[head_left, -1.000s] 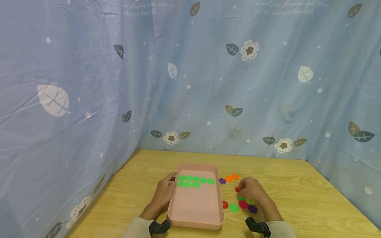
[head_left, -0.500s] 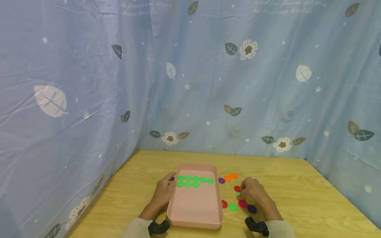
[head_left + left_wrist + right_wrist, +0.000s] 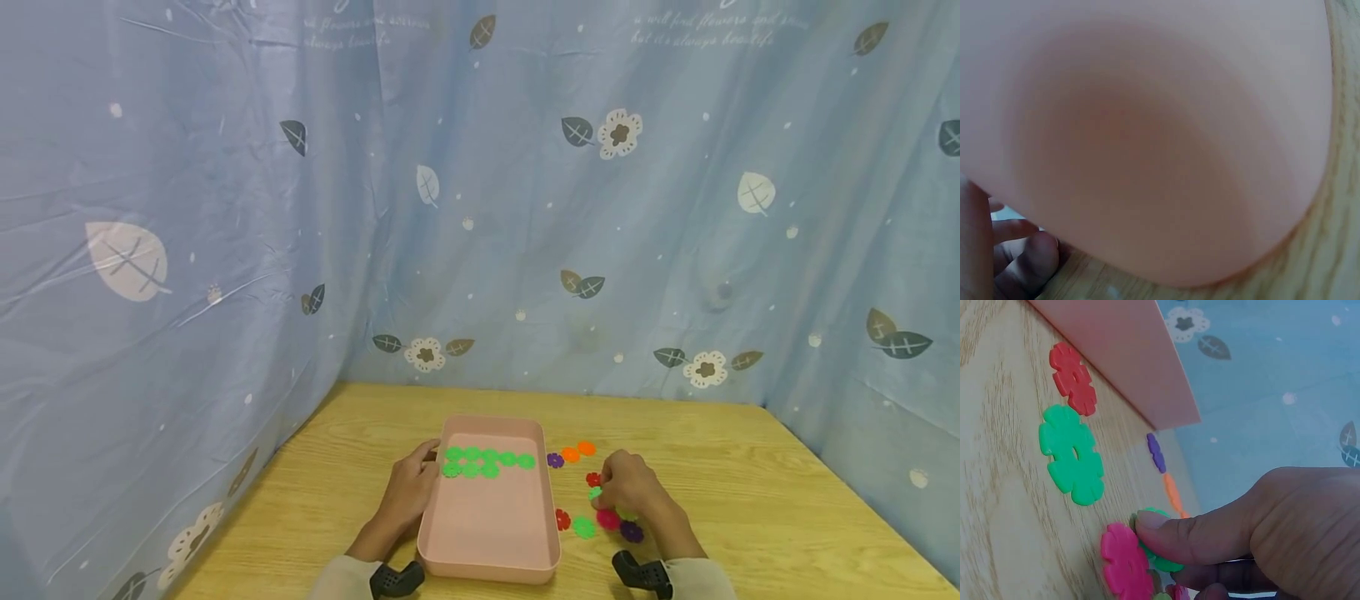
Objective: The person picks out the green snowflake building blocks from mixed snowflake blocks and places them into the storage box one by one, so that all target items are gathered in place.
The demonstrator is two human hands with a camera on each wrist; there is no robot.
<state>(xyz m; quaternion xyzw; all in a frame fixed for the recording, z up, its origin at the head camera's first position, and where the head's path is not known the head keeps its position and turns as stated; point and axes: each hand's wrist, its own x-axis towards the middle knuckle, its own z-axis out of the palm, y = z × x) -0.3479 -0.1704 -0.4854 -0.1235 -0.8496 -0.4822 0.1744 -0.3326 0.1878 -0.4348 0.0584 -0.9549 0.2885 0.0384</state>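
My left hand [image 3: 407,489] rests against the outer left wall of a pink tray [image 3: 487,542]; its fingers [image 3: 1038,256] show past the tray wall in the left wrist view. Inside the tray, green flower-shaped plastic discs [image 3: 490,456] lie in two rows toward the far end. To the right of the tray, my right hand [image 3: 633,483] pinches a green flower disc [image 3: 1163,553] between thumb and fingers, low over the table. A pink disc [image 3: 1125,562] lies right beside the thumb. Part of the held disc is hidden by the thumb.
Around the right hand lie a red disc [image 3: 593,479], a purple disc [image 3: 632,532] and a yellow-green one partly covered. Another green disc [image 3: 583,527] and a red one [image 3: 562,519] lie near the tray. Purple and orange discs [image 3: 571,454] sit farther back. A patterned curtain [image 3: 517,208] borders the table.
My right hand has let go of the red disc, which now lies on the table, and has moved slightly down to the green disc. The left hand stays against the tray.
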